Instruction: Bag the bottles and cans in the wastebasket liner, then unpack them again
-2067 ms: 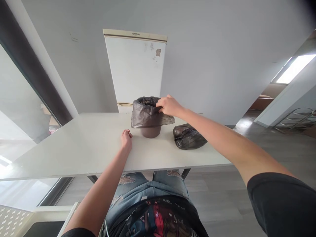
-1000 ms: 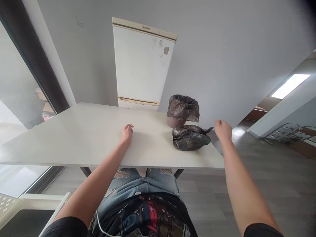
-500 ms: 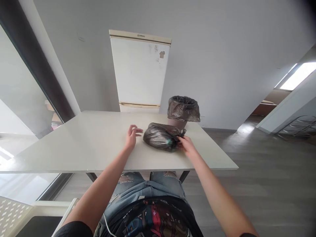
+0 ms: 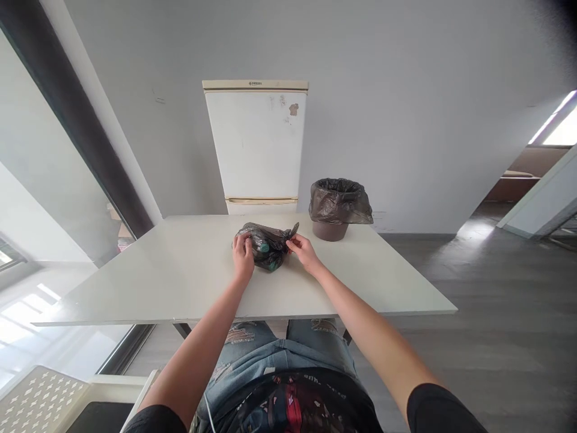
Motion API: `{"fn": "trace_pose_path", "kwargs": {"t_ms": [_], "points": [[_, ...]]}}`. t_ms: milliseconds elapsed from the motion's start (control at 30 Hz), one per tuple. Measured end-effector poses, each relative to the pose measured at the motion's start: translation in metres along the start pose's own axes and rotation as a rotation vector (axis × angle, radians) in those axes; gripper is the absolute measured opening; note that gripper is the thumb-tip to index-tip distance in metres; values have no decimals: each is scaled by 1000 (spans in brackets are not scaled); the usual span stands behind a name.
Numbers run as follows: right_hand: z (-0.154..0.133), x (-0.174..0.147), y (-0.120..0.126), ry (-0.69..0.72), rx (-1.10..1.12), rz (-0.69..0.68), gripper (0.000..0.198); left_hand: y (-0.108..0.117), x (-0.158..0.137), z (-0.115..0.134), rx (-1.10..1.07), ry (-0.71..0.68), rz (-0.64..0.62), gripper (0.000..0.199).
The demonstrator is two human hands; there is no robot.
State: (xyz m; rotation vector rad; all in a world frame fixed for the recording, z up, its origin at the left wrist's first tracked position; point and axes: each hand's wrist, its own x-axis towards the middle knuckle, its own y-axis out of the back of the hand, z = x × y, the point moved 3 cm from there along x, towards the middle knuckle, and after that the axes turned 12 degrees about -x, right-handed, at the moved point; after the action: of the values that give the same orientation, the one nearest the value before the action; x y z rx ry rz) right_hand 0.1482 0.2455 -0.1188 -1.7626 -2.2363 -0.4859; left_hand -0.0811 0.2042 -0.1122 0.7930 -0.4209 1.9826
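A filled black garbage bag (image 4: 262,237) lies on the white table, its thin plastic showing greenish things inside. Its gathered neck points right, and my right hand (image 4: 305,252) pinches it between thumb and fingers. My left hand (image 4: 244,257) is at the bag's left end, fingers bent over the plastic and gripping it. The tips of the left fingers are partly hidden against the bag. Just behind and to the right stands a brown trash bin (image 4: 330,231) lined with a black bag folded over its rim.
The white table (image 4: 180,270) has its front edge close to my legs. A white refrigerator (image 4: 259,144) stands behind it against the grey wall. At the lower left is a cream chair (image 4: 117,385). Grey floor (image 4: 478,349) extends to the right.
The garbage bag has shifted left, away from the bin, with my right hand still at its neck. My left hand, apart from the bag before, now grips its left end.
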Motion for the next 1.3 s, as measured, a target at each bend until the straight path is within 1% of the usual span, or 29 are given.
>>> {"fn": "trace_pose_path", "kwargs": {"t_ms": [133,200,267,333,433,500,533,567,633,667,700,733,800,833,900,967,1033,1100,1167,1233,1300], "points": [[-2,-1,10,37,46,48,33,-9,15,-11,32,-22,-159,26],[-4,0,14,45,73,78,31,-10,20,-13,66,-48,-181,27],[-5,1,16,46,57,84,32,-9,21,-11,85,-113,-182,27],[-5,2,17,68,-14,105,32,-10,17,-5,94,-202,-205,28],[-4,-1,20,118,-155,227,28,-15,8,6,120,-316,-259,30],[-2,-5,23,112,-276,316,29,-19,4,11,154,-360,-280,30],[-1,-6,24,92,-350,330,32,-21,2,13,171,-372,-290,31],[0,-8,24,63,-423,310,36,-23,1,14,189,-379,-304,32],[4,-9,22,7,-520,198,48,-26,-1,17,228,-388,-361,34],[5,-9,19,-9,-537,130,51,-27,-2,18,249,-393,-395,36],[6,-10,16,-14,-536,72,50,-28,-3,20,268,-400,-422,37],[5,-10,13,0,-526,30,43,-30,-3,21,284,-409,-441,39],[3,-9,9,82,-515,-15,20,-32,-4,21,305,-424,-453,41],[2,-9,7,136,-519,-31,19,-33,-4,21,310,-429,-454,43],[0,-9,4,238,-541,-48,30,-36,-4,17,319,-426,-464,43],[1,-8,4,283,-568,-42,23,-38,-4,13,329,-414,-479,40],[5,-7,5,271,-586,-9,17,-38,-4,9,338,-405,-491,38],[9,-6,7,224,-595,42,21,-39,-5,6,354,-408,-491,37],[13,-4,8,162,-596,73,22,-40,-5,5,391,-421,-500,31],[16,-2,8,127,-611,67,19,-41,-6,4,434,-431,-521,23],[15,-1,7,138,-624,38,16,-42,-7,5,450,-429,-539,20]]}}
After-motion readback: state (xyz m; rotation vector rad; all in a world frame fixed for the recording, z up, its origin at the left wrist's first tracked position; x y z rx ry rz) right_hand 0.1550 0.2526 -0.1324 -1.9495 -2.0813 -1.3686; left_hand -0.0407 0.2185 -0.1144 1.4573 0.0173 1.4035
